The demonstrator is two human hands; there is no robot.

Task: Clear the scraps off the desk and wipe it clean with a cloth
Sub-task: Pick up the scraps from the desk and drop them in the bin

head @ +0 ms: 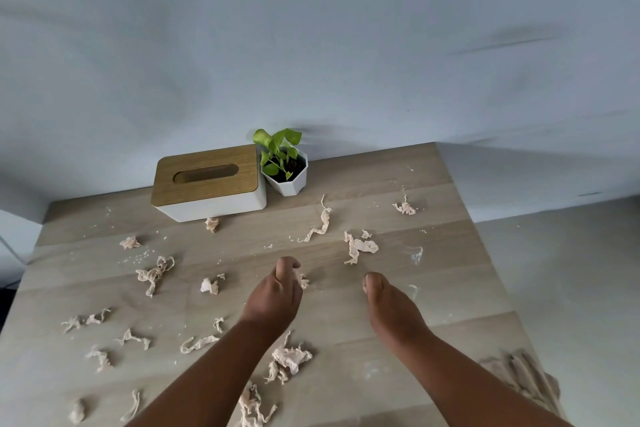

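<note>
While scraps still cover most of the desk (433, 204), clearing looks barely begun and wiping is some way off. Tissue box (207, 184) and plant pot (289, 180) sit at the back edge, touching or nearly so. Cloth (523, 374), folded, lies at the near right corner, just outboard of the right forearm.

Left hand (273, 295): grip curled, fingers pinching a small scrap (302, 280) just off or on the desk at centre. Right hand (384, 305): fingers folded under, nothing visibly held, though what's beneath the palm is hidden.

Key relation for the next pick: crumpled scrap (358, 248) lies ahead and slightly left of the right hand, between both hands but nearer the right. Its long axis runs roughly near-to-far, tilted. Long twisted strip (320, 224) is farther back, ahead of the left hand, axis also near-to-far.

Judgement: right hand reaches forward for the crumpled scrap; left is already loaded. Fine crumbs (138, 257) won't pinch up; leave them for the cloth.
</note>
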